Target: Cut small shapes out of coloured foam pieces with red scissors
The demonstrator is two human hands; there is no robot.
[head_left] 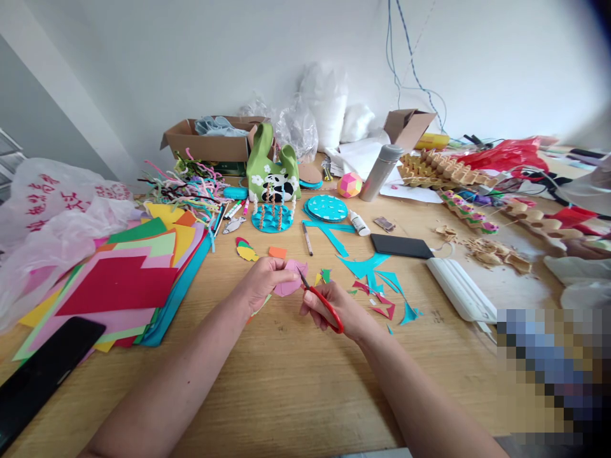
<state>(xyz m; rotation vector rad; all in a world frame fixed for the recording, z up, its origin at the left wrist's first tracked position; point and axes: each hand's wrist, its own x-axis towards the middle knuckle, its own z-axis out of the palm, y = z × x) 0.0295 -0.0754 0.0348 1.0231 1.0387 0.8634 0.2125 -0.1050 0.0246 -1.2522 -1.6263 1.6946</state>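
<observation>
My left hand (pixel 262 280) pinches a small piece of pink paper (pixel 290 286) above the table. In my right hand (pixel 334 308) is a pair of scissors (pixel 329 308) with red handles, its blades reaching up and left to the pink paper. Just beyond my hands lie an orange paper piece (pixel 277 252) and several fish-like paper cutouts (pixel 247 253) in yellow, green and red. To the right of the scissors are red paper scraps (pixel 382 302) and blue paper scraps (pixel 365 264). A pen (pixel 307 238) rests farther back.
Stacked coloured paper (pixel 114 286) and a black phone (pixel 52 362) lie at left. Blue discs (pixel 327 208), a glue bottle (pixel 359 222), a steel thermos (pixel 380 172) and a green panda bag (pixel 274 168) stand behind. A white device (pixel 461 289) and egg cartons (pixel 443 168) are at right.
</observation>
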